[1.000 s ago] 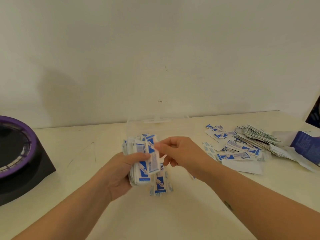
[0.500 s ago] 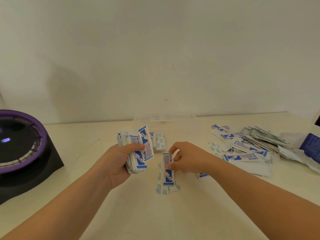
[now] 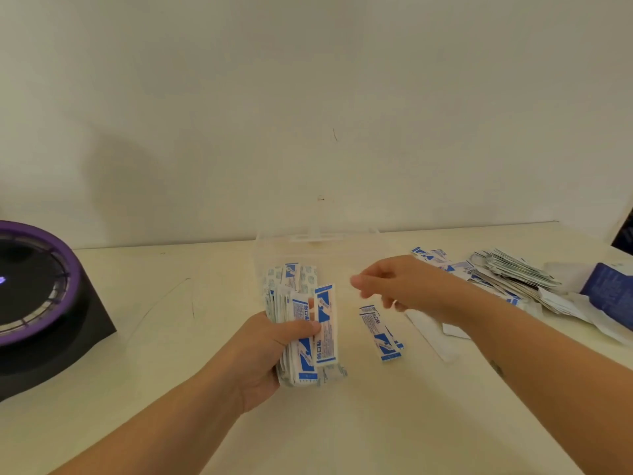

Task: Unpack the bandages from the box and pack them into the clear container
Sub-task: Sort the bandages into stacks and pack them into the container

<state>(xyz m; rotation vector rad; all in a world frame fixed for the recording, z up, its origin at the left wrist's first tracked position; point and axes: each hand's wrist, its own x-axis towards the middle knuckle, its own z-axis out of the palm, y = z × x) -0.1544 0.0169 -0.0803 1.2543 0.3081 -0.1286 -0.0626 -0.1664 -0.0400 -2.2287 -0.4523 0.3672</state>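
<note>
Lifted clear of the loose bandages [image 3: 380, 334], right hand [image 3: 400, 289] hangs slack and empty; left hand [image 3: 263, 354] grips the flimsy, slippery-looking bandage stack [image 3: 303, 359] mid-length.

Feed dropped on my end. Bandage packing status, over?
Left hand grips bandage stack. Right hand hovers, apparently empty, blurred. Loose bandages on table below it. Clear container behind stack, path unobstructed.

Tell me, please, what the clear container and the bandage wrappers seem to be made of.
The clear container looks like rigid, glossy transparent plastic: the table shows through it. The bandage wrappers in the grip of the left hand seem thin matte paper, printed white and blue, with crimped ends; a coating cannot be ruled out.
</note>
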